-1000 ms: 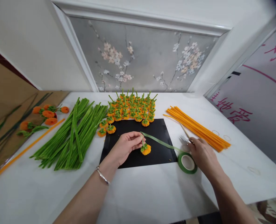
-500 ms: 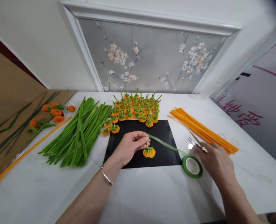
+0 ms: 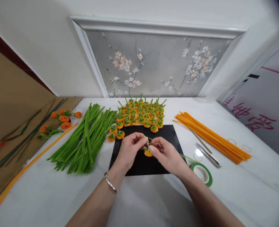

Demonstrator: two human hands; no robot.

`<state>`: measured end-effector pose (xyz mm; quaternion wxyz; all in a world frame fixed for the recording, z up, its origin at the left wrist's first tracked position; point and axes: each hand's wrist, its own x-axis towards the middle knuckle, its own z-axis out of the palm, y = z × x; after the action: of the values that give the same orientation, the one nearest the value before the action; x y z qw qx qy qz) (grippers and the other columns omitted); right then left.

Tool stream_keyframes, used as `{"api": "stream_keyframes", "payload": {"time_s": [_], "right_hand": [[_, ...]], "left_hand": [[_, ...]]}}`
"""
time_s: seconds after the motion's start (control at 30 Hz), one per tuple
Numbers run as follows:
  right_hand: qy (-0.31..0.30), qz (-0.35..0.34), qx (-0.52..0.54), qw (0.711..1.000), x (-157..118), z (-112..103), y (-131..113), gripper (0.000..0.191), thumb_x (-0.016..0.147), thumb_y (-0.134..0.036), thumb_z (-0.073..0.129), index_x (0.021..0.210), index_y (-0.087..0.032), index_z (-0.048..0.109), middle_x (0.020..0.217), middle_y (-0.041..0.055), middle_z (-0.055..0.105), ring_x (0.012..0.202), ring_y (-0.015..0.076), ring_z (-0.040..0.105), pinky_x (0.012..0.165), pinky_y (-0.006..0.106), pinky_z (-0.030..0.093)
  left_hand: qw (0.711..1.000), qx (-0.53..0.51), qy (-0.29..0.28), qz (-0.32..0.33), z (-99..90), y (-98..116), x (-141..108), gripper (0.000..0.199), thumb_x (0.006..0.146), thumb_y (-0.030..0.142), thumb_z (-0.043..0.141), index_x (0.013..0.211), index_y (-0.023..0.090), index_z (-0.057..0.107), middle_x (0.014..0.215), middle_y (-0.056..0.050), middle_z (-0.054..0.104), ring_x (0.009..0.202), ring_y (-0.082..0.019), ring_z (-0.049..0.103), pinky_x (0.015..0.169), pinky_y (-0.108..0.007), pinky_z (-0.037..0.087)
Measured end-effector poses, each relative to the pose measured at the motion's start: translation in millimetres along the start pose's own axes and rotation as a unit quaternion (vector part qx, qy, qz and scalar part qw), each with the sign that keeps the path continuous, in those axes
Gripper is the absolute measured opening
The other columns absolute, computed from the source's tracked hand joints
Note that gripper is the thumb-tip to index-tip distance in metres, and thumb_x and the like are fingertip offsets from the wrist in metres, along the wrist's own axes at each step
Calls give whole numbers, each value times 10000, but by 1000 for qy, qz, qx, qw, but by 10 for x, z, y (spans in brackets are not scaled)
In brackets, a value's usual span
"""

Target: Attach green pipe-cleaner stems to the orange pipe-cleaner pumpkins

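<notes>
Over the black mat [image 3: 139,168], my left hand [image 3: 129,149] pinches the short green stem of an orange pipe-cleaner flower [image 3: 148,153], which hangs head down. My right hand [image 3: 167,154] is closed at the same flower, its thumb against the green base; its other fingertips are partly hidden. Pale green tape runs from behind my right hand to a roll of green floral tape [image 3: 209,178] on the table. Right of the roll lies a silver two-pronged tool [image 3: 209,155], tweezers or snips.
Several finished orange flowers [image 3: 141,116] stand stem up behind the mat. Green pipe cleaners [image 3: 82,142] lie in a pile at left, orange ones [image 3: 212,137] in a bundle at right. Orange blooms [image 3: 64,119] rest on brown paper at far left.
My right hand has let go of the silver tool, leaving it on the table, and moved left to the flower. My left hand keeps its pinch on the stem. The view has shifted slightly.
</notes>
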<state>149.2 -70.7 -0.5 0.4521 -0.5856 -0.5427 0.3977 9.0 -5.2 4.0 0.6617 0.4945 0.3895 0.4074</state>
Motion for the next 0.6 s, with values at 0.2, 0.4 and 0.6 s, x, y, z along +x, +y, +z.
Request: {"api": "stream_keyframes", "payload": {"time_s": [0.2, 0.4, 0.6], "right_hand": [[61, -18, -28, 998, -14, 117, 6, 158, 855, -333, 541, 837, -187, 598, 803, 31, 632, 692, 150, 564, 611, 261, 437], [-10, 10, 35, 999, 2, 13, 49, 213, 868, -352, 521, 751, -176, 552, 672, -19, 504, 603, 114, 448, 576, 240, 353], [-118, 42, 147, 981, -18, -69, 37, 272, 879, -410, 522, 768, -163, 545, 690, -33, 456, 613, 93, 384, 591, 230, 319]], "left_hand": [[997, 60, 9, 37, 22, -22, -18, 112, 702, 235, 742, 683, 159, 662, 659, 17, 614, 627, -95, 524, 612, -204, 427], [997, 9, -75, 21, -17, -47, -6, 82, 730, 207, 729, 689, 156, 680, 858, -6, 608, 789, -111, 537, 736, -215, 427], [985, -63, -147, -64, -25, -57, -6, 145, 749, 251, 724, 672, 133, 688, 954, -27, 548, 696, -82, 484, 648, -215, 405]]}}
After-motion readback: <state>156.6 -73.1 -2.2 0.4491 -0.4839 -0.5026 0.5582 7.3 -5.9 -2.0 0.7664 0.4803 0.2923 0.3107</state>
